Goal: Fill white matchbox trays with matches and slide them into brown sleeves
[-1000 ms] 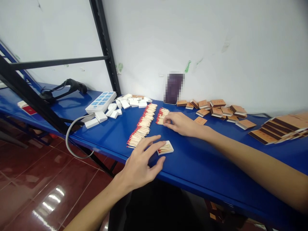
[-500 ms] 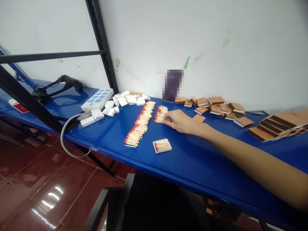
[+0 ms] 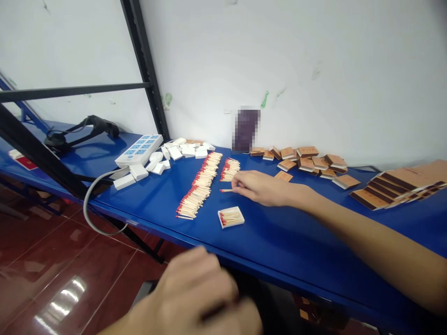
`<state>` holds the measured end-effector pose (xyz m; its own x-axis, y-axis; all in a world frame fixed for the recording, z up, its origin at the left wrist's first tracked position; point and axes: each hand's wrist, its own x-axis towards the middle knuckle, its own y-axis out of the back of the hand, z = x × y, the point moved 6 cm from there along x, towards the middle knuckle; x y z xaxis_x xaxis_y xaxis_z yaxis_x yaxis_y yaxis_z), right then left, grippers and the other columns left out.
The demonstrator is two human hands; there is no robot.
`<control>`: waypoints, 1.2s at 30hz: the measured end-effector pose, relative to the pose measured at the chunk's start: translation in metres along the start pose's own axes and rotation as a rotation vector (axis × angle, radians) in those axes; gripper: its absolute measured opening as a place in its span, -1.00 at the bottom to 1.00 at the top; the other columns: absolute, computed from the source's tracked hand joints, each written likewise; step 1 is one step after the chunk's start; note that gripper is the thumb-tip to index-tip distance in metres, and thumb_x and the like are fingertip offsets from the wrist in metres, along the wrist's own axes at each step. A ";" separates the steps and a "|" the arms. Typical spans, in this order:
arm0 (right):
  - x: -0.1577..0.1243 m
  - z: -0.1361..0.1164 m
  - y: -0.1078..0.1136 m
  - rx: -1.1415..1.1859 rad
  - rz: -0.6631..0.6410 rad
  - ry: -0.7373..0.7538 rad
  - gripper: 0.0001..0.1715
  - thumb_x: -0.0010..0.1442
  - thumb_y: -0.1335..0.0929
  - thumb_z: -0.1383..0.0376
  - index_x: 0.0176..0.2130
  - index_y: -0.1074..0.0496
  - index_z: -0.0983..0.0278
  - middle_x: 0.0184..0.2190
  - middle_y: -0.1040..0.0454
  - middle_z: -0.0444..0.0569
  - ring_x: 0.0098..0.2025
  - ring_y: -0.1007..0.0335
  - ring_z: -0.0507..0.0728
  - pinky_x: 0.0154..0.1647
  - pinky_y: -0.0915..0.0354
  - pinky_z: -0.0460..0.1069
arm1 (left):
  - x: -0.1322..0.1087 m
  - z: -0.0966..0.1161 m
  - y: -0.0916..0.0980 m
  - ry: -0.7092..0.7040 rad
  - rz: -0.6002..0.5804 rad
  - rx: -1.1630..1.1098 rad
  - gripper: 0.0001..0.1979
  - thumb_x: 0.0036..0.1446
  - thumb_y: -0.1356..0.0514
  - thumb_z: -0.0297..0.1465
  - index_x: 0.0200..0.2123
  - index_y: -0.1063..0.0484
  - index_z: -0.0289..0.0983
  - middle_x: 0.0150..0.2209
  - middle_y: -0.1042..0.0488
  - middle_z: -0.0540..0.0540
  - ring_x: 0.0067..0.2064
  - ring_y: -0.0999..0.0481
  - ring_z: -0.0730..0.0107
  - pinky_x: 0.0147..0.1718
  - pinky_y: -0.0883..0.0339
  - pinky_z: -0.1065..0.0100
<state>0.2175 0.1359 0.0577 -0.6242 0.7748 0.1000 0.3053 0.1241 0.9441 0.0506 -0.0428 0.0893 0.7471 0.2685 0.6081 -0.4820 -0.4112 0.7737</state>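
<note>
My right hand pinches a red-tipped match, just in front of a short row of matches. Nearer the table edge lies a small white tray with several matches inside. To its left a long slanting row of matches runs toward the wall. My left hand, blurred by motion, is low in the view in front of the table edge; its fingers are curled, and what it holds, if anything, cannot be made out.
White box pieces and a power strip are at the back left, beside a black frame. Brown matchboxes and stacked brown sleeves lie at the right. A pixelated dark object leans on the wall.
My right hand has drawn a match away from the short row toward the table's front. My left hand has come into view at the bottom. The view has shifted slightly.
</note>
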 end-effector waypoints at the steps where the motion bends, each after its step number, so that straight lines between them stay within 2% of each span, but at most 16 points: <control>1: -0.003 -0.006 0.004 0.009 -0.001 0.013 -0.77 0.36 -0.21 0.19 -0.28 -0.34 0.25 -0.28 -0.46 0.01 -0.29 -0.30 0.12 -0.29 -0.14 -0.01 | 0.002 -0.014 -0.011 0.057 0.031 -0.032 -0.87 0.21 -0.12 -0.39 -0.29 -0.49 -0.14 -0.42 -0.48 -0.04 -0.43 -0.54 0.38 -0.50 -0.51 0.33; 2: -0.006 -0.013 0.007 0.018 -0.011 0.022 -0.76 0.36 -0.22 0.18 -0.27 -0.35 0.25 -0.29 -0.46 0.00 -0.30 -0.30 0.11 -0.30 -0.14 -0.01 | 0.002 -0.032 -0.017 0.205 0.124 -0.135 -0.87 0.19 -0.12 -0.45 -0.24 -0.47 -0.20 -0.37 -0.50 -0.09 -0.37 -0.54 0.37 -0.41 -0.53 0.32; 3: -0.009 -0.019 0.010 0.028 -0.029 0.026 -0.76 0.36 -0.22 0.18 -0.27 -0.36 0.25 -0.29 -0.46 -0.01 -0.30 -0.30 0.11 -0.30 -0.14 -0.01 | 0.001 -0.046 -0.029 0.332 0.136 -0.208 -0.85 0.20 -0.13 -0.46 -0.16 -0.44 -0.24 -0.28 -0.50 -0.14 -0.27 -0.56 0.32 -0.30 -0.54 0.29; 5: -0.015 -0.029 0.011 0.048 -0.088 0.025 -0.76 0.36 -0.22 0.18 -0.24 -0.37 0.25 -0.27 -0.47 0.00 -0.29 -0.31 0.11 -0.30 -0.15 -0.01 | -0.002 -0.062 -0.049 0.472 0.086 -0.237 -0.79 0.21 -0.15 -0.43 -0.08 -0.39 -0.26 -0.14 -0.48 -0.19 -0.11 -0.53 0.24 -0.17 -0.52 0.24; 7: -0.019 -0.036 0.008 0.056 -0.167 0.013 -0.78 0.35 -0.22 0.21 -0.23 -0.38 0.26 -0.26 -0.48 0.01 -0.28 -0.33 0.12 -0.29 -0.17 -0.01 | -0.004 -0.067 -0.065 0.525 0.018 -0.241 -0.72 0.21 -0.17 -0.39 0.00 -0.35 -0.26 -0.04 -0.43 -0.22 -0.01 -0.48 0.17 -0.09 -0.48 0.19; 9: -0.021 -0.040 0.002 0.053 -0.235 -0.003 -0.80 0.33 -0.23 0.24 -0.23 -0.39 0.26 -0.25 -0.49 0.01 -0.26 -0.34 0.12 -0.28 -0.18 -0.01 | -0.006 -0.067 -0.075 0.560 -0.037 -0.237 -0.73 0.22 -0.17 -0.37 -0.01 -0.32 -0.24 -0.03 -0.42 -0.20 0.00 -0.46 0.14 -0.08 -0.46 0.16; 15: -0.020 -0.039 0.002 0.069 -0.282 0.001 -0.82 0.30 -0.24 0.27 -0.29 -0.40 0.25 -0.28 -0.49 -0.01 -0.29 -0.34 0.11 -0.31 -0.19 -0.02 | -0.008 -0.067 -0.086 0.612 -0.110 -0.256 -0.88 0.28 -0.13 -0.38 -0.11 -0.34 -0.19 -0.10 -0.49 -0.09 -0.06 -0.46 0.16 -0.09 -0.43 0.14; 18: -0.013 -0.021 0.006 0.031 -0.208 -0.029 -0.81 0.32 -0.25 0.25 -0.21 -0.42 0.25 -0.27 -0.50 0.00 -0.30 -0.35 0.12 -0.31 -0.18 -0.02 | -0.008 -0.067 -0.087 0.601 -0.110 -0.278 -0.88 0.32 -0.09 -0.39 -0.11 -0.38 -0.17 -0.04 -0.50 -0.07 -0.03 -0.46 0.17 -0.03 -0.40 0.12; 21: -0.002 0.009 0.007 -0.099 -0.023 -0.146 -0.79 0.30 -0.27 0.30 -0.08 -0.40 0.28 -0.21 -0.49 0.06 -0.25 -0.35 0.16 -0.29 -0.16 0.00 | -0.008 -0.068 -0.087 0.597 -0.110 -0.282 -0.84 0.32 -0.09 -0.38 -0.05 -0.38 -0.17 -0.02 -0.50 -0.08 -0.02 -0.47 0.17 -0.03 -0.41 0.13; 23: 0.007 0.022 0.004 -0.140 0.088 -0.150 -0.81 0.29 -0.28 0.33 -0.10 -0.40 0.30 -0.23 -0.48 0.07 -0.25 -0.34 0.15 -0.28 -0.15 0.00 | -0.009 -0.068 -0.087 0.600 -0.105 -0.279 -0.80 0.31 -0.11 -0.37 -0.01 -0.37 -0.18 -0.03 -0.50 -0.09 -0.04 -0.47 0.17 -0.06 -0.42 0.15; 26: 0.018 0.029 -0.005 -0.064 0.193 -0.098 -0.86 0.29 -0.27 0.35 -0.19 -0.43 0.29 -0.32 -0.47 -0.01 -0.31 -0.31 0.10 -0.29 -0.13 -0.03 | -0.010 -0.067 -0.086 0.593 -0.089 -0.270 -0.75 0.30 -0.13 -0.36 0.03 -0.35 -0.19 -0.03 -0.49 -0.11 -0.04 -0.48 0.17 -0.07 -0.43 0.16; 30: 0.023 0.027 -0.013 -0.019 0.227 -0.071 -0.84 0.28 -0.28 0.34 -0.29 -0.45 0.29 -0.37 -0.45 -0.06 -0.35 -0.28 0.06 -0.31 -0.10 -0.04 | -0.012 -0.065 -0.086 0.577 -0.093 -0.271 -0.75 0.28 -0.15 -0.35 0.03 -0.36 -0.18 -0.05 -0.50 -0.11 -0.05 -0.49 0.16 -0.09 -0.44 0.16; 36: 0.021 0.027 -0.016 -0.070 0.239 -0.073 -0.81 0.28 -0.27 0.37 -0.27 -0.48 0.30 -0.36 -0.45 -0.04 -0.36 -0.26 0.06 -0.31 -0.08 -0.04 | -0.011 -0.066 -0.085 0.548 -0.065 -0.254 -0.73 0.28 -0.16 -0.35 0.04 -0.34 -0.19 -0.08 -0.51 -0.11 -0.08 -0.49 0.16 -0.12 -0.44 0.16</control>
<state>0.2185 0.1668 0.0368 -0.4862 0.8198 0.3026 0.3858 -0.1093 0.9161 0.0534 0.0465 0.0289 0.4667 0.7235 0.5086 -0.5876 -0.1761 0.7897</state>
